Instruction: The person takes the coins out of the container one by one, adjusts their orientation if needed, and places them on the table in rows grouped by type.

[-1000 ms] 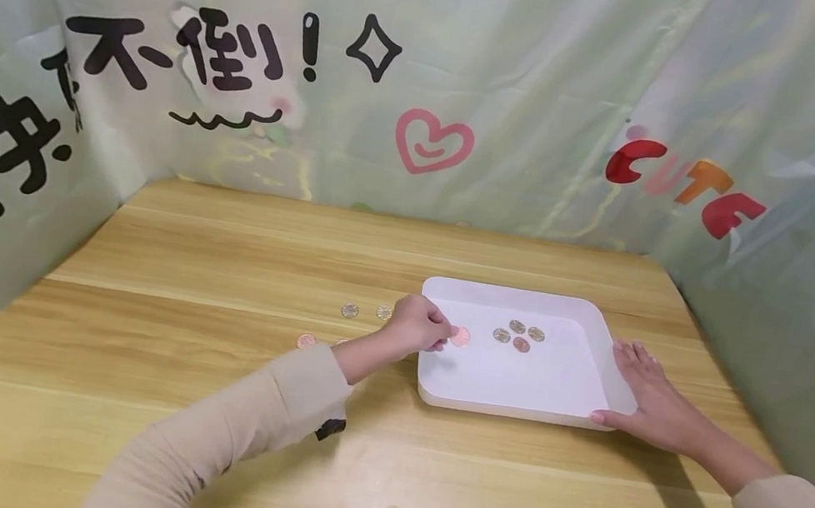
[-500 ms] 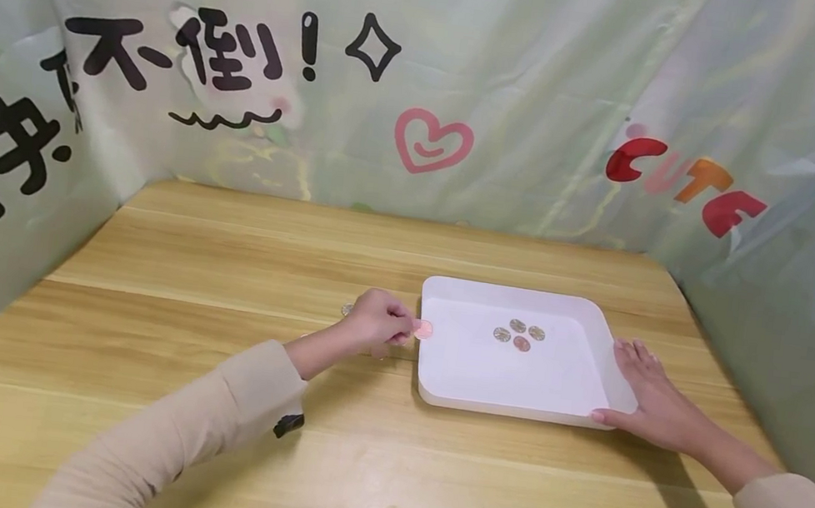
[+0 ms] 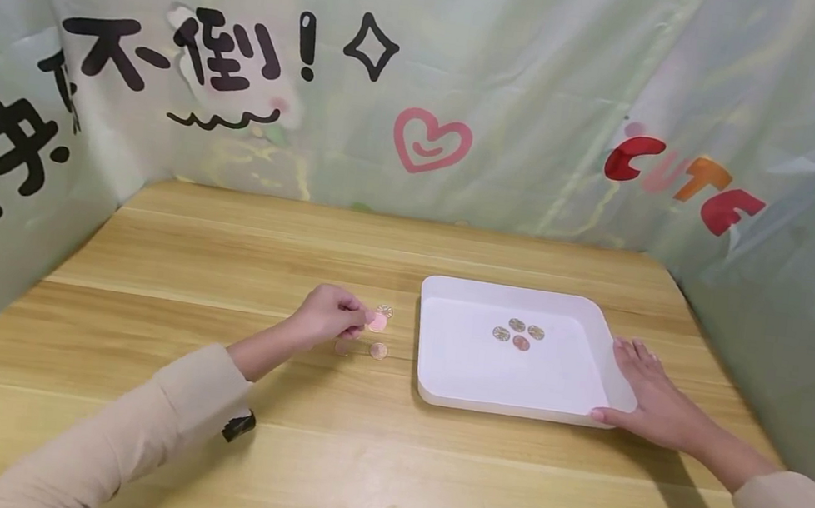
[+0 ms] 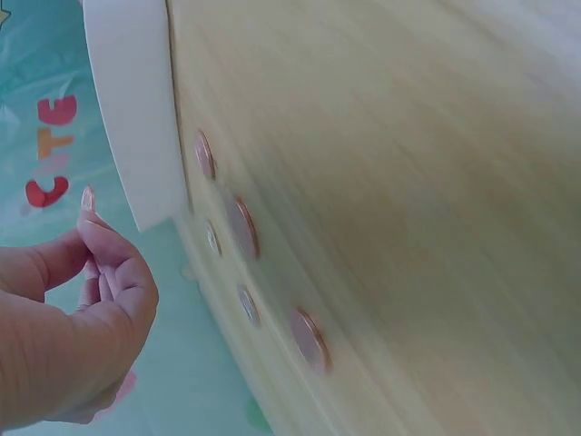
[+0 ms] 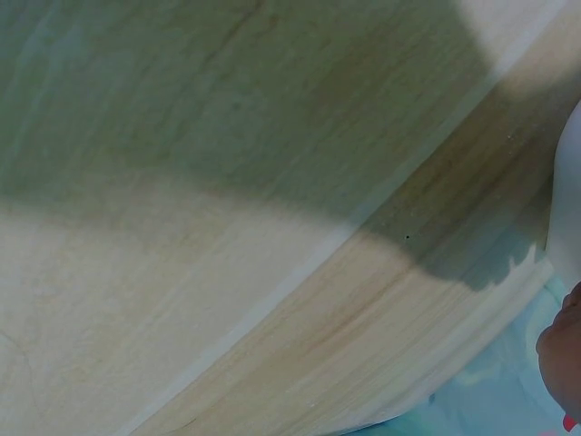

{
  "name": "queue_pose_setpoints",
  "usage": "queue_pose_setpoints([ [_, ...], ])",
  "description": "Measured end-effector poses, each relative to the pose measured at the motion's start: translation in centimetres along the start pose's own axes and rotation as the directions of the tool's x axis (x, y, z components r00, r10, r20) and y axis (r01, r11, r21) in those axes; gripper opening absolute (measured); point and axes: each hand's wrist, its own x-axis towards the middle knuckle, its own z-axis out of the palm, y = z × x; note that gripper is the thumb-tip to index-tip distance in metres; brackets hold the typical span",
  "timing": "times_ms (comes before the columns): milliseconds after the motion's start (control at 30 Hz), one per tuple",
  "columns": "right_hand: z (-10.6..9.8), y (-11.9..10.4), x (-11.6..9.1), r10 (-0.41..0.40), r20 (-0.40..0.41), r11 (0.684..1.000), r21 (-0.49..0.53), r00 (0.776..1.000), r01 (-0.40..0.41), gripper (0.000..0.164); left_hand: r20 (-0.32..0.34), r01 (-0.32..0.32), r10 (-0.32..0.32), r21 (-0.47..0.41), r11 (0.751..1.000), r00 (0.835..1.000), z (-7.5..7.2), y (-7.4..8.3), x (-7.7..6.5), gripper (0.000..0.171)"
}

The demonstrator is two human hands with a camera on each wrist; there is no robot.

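My left hand (image 3: pixel 329 312) pinches a copper-coloured coin (image 3: pixel 378 323) between thumb and finger. It is raised above the table, left of a white tray (image 3: pixel 490 389). In the left wrist view, the held coin (image 4: pixel 88 199) stands edge-on at the fingertips. Several coins lie on the wood below, among them a large copper one (image 4: pixel 310 341) and a small silver one (image 4: pixel 248 305). Inside the tray rest three silver coins and a copper coin (image 3: pixel 521 343). My right hand (image 3: pixel 655 404) rests against the tray's right side, fingers extended, thumb at the near corner.
The wooden table (image 3: pixel 321 479) ends at a printed fabric backdrop (image 3: pixel 530 109) along the back and both sides. In the right wrist view, a shadow falls across the wood, and the tray's side (image 5: pixel 567 200) shows at the right edge.
My left hand has moved left, carrying the copper coin from over the tray's left part to above the coins on the table. My right hand and the tray have stayed put.
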Motion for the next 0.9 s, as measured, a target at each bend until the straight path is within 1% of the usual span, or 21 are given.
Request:
queue_pose_setpoints([
  [233, 0.0, 0.0, 0.1, -0.002, -0.004, 1.000, -0.003, 1.000, 0.002, 0.105, -0.029, 0.027, -0.026, 0.026, 0.999, 0.999, -2.5, -1.6, -0.9, 0.019],
  [400, 0.1, 0.1, 0.1, 0.006, 0.006, 1.000, -0.006, 1.000, -0.006, 0.106, -0.035, 0.015, -0.014, 0.023, 1.000, 0.999, -4.0, -2.5, -1.5, 0.020],
  [467, 0.1, 0.1, 0.1, 0.008, 0.006, 1.000, -0.007, 1.000, -0.008, 0.106, -0.031, 0.014, -0.013, 0.036, 0.999, 0.999, -4.5, -2.9, -1.6, 0.021],
  [700, 0.2, 0.2, -0.1, -0.003, -0.014, 1.000, -0.021, 1.000, 0.003, 0.105, -0.029, 0.045, -0.043, 0.081, 0.996, 0.999, -6.0, -4.2, -2.0, 0.020],
  [833, 0.2, 0.1, -0.1, 0.000, -0.011, 1.000, -0.023, 1.000, -0.001, 0.105, -0.030, 0.061, -0.058, 0.082, 0.995, 0.998, -7.0, -5.4, -2.3, 0.020],
  [900, 0.2, 0.1, 0.0, 0.000, -0.008, 1.000, -0.023, 1.000, 0.000, 0.105, -0.029, 0.082, -0.080, 0.075, 0.994, 0.996, -7.5, -5.9, -2.4, 0.021],
])
